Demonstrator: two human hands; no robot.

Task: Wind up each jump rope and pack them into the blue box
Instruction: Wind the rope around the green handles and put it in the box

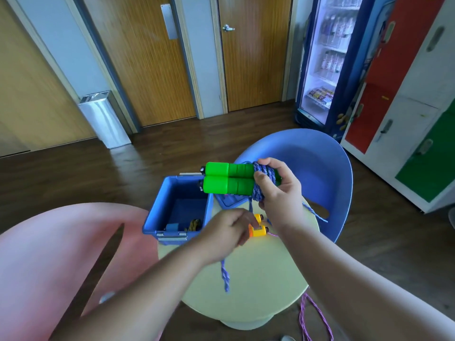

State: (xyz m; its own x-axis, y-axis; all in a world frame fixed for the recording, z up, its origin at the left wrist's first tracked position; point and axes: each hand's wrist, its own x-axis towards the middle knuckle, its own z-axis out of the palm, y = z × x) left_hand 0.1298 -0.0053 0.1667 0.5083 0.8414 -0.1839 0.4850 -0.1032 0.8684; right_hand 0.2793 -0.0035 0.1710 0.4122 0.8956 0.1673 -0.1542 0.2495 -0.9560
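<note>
Two bare forearms reach in from the bottom edge over a small round pale table (246,279). At far left sits a pink chair (49,254). Next, on the table's left side, stands the blue box (157,212), lid open, with a yellow-and-black rope (194,225) already lying on its floor. Just right of the box, low over the table, the left hand (226,230) has its fingers curled and appears to pinch the loose strand of the blue-purple rope (262,178), whose tail (225,276) hangs out below the hand. Orange handles (258,228) of another rope lie on the table at its fingertips. Higher up, the green handles (229,178) are held side by side, long axis running left to right, free ends pointing left over the box. The right hand (278,193) grips their right end, fingers wrapped round the handles and the turns of rope wound there. The unwound strand drops from that coil down to the left hand, so the next turn likely has to cross the handles' length. The box lies below and left of the bundle, nearer the left hand. Behind is a blue chair (307,156); a pink rope (310,313) trails to the floor at right.
</note>
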